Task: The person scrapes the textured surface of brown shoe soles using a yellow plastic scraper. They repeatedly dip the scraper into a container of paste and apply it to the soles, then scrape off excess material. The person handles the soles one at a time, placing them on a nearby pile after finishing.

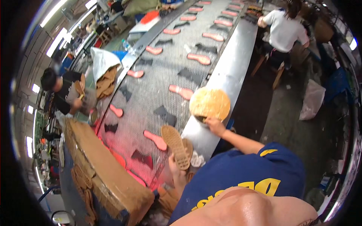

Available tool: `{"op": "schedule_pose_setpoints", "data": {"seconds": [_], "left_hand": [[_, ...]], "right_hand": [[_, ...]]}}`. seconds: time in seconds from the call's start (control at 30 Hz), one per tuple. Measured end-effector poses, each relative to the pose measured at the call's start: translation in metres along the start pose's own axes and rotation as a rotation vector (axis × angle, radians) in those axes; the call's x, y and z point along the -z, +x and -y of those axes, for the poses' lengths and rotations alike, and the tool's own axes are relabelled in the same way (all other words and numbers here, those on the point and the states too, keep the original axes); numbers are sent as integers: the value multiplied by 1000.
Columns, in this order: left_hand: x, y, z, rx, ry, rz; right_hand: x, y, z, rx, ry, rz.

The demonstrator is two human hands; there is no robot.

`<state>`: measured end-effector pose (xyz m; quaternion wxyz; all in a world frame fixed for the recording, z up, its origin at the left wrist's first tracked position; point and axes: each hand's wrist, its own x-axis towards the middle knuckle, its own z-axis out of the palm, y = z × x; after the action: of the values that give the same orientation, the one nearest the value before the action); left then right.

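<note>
My left hand (175,168) grips a tan shoe sole (174,143) near its heel end, with the patterned face turned up. Behind that sole, part of another tan sole (187,147) shows. My right hand (215,126) is closed at the near side of a round, yellow-crusted container (210,102), beside a dark gap in it; what the fingers hold is hidden. The container stands on the metal ledge (235,56) along the conveyor. Pink insoles (155,140) and dark cut pieces (166,115) lie in rows on the mesh belt (132,109).
A taped brown cardboard piece (105,177) stands at the near left, with several tan soles (81,177) beside it. Crumpled white paper (197,160) lies by the ledge. One person (64,90) works across the belt; another (284,32) sits at the far right.
</note>
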<state>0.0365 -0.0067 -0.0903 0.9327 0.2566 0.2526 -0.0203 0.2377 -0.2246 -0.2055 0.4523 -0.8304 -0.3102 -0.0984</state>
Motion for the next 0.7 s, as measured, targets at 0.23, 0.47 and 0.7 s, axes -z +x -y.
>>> {"op": "schedule_pose_setpoints", "data": {"seconds": [0.23, 0.47, 0.7], "left_hand": [[-16, -6, -2, -102, 142, 69], [-37, -32, -7, -164, -25, 180], [-42, -30, -16, -97, -80, 337]], "right_hand": [[5, 8, -16, -669, 698, -154], [40, 67, 53, -498, 1347, -523], [99, 96, 201, 350, 356, -400]]}}
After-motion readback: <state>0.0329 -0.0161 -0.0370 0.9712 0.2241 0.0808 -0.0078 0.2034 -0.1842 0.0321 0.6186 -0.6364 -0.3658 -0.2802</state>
